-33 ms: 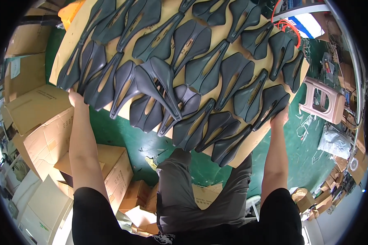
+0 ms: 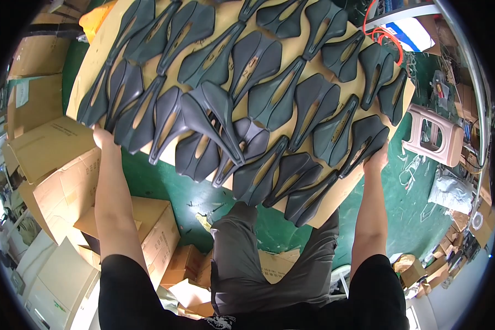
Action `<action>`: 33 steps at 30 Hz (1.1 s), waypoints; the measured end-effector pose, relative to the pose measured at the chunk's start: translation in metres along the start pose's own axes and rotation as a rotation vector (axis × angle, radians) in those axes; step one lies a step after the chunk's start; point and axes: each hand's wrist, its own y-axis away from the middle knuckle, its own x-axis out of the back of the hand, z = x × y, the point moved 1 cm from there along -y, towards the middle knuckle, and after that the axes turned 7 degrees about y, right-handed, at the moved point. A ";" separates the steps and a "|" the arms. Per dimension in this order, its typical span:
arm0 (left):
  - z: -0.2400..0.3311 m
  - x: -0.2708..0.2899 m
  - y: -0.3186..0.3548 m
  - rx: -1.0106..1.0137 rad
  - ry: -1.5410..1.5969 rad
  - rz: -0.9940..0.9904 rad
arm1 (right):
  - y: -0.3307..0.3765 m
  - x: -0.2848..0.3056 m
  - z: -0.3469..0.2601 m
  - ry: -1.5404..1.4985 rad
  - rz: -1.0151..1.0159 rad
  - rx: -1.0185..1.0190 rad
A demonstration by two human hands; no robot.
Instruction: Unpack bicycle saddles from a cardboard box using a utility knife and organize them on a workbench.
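A large tan board (image 2: 338,199) stretches in front of me, covered with several black bicycle saddles that have slots down their middles. My left hand (image 2: 105,137) grips its near left edge, beside a saddle (image 2: 133,124) there. At the right edge, my right hand (image 2: 376,159) is closed on the board close to another saddle (image 2: 366,140). One saddle (image 2: 208,104) rests on top of its neighbours near the left middle of the front edge. The fingers of both hands are partly hidden under the board.
Cardboard boxes (image 2: 60,165) are stacked at my left, with more boxes (image 2: 184,264) by my legs. To the right stand a pinkish plastic stool (image 2: 434,137) and a pale plastic bag (image 2: 451,190) on the green floor (image 2: 269,225). An orange hose (image 2: 393,41) curls behind the board.
The board and its saddles have shifted very slightly toward me, mostly on the left side. Both hands keep their hold.
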 end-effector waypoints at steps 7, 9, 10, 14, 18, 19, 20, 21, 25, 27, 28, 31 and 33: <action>0.024 0.021 0.014 -0.025 0.338 -0.018 | 0.029 -0.008 -0.037 0.073 -0.022 0.095; 0.026 0.017 0.022 -0.001 0.328 -0.045 | 0.025 -0.008 -0.044 0.083 -0.042 0.121; 0.028 0.008 0.027 0.042 0.382 -0.026 | 0.022 -0.008 -0.047 0.083 -0.028 0.131; 0.023 0.009 0.022 0.044 0.369 0.012 | 0.015 -0.013 -0.051 0.115 -0.049 0.127; 0.023 0.021 0.021 0.076 0.358 0.068 | 0.026 -0.024 -0.086 0.332 -0.055 0.156; 0.021 0.029 0.008 0.067 0.335 0.092 | 0.029 -0.030 -0.093 0.316 -0.050 0.172; 0.020 0.040 -0.003 0.083 0.328 0.075 | 0.032 -0.035 -0.100 0.429 -0.037 0.176; 0.023 0.034 0.004 0.105 0.317 0.057 | 0.033 -0.036 -0.109 0.549 -0.016 0.178; 0.021 0.017 0.015 0.172 0.287 0.067 | 0.024 -0.027 -0.136 0.472 -0.117 0.238; 0.016 0.041 -0.005 0.158 0.238 0.101 | 0.036 -0.028 -0.154 0.451 -0.119 0.214; 0.007 0.039 -0.021 0.153 0.190 0.125 | 0.022 -0.023 -0.155 0.499 -0.110 0.268; -0.011 0.075 -0.059 0.174 0.354 0.063 | 0.040 -0.037 -0.152 0.525 -0.107 0.349; -0.018 0.060 -0.059 0.210 0.436 0.019 | 0.048 -0.030 -0.156 0.566 -0.081 0.341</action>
